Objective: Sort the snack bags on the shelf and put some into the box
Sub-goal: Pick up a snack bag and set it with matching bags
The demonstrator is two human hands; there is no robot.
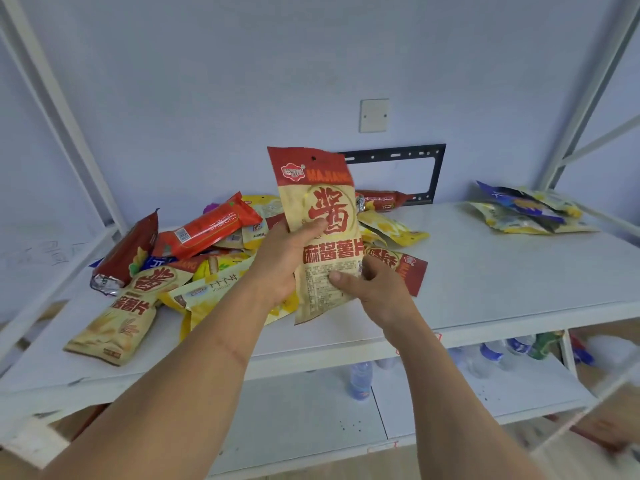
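Blurred, perhaps a box (602,424) at lower right, forearms cut off

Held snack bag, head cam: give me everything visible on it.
The held snack bag is a flat, tall, glossy pouch: red top band with a hang hole and "MAJIANG" lettering, beige body with large red characters, fine print low down. It stands nearly upright above the shelf pile. The left hand grips its left edge, thumb on the front; the right hand pinches its lower right.

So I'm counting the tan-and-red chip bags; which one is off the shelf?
The upright tan-and-red bag, gripped by both the left hand and right hand; its twins lie flat in the pile.
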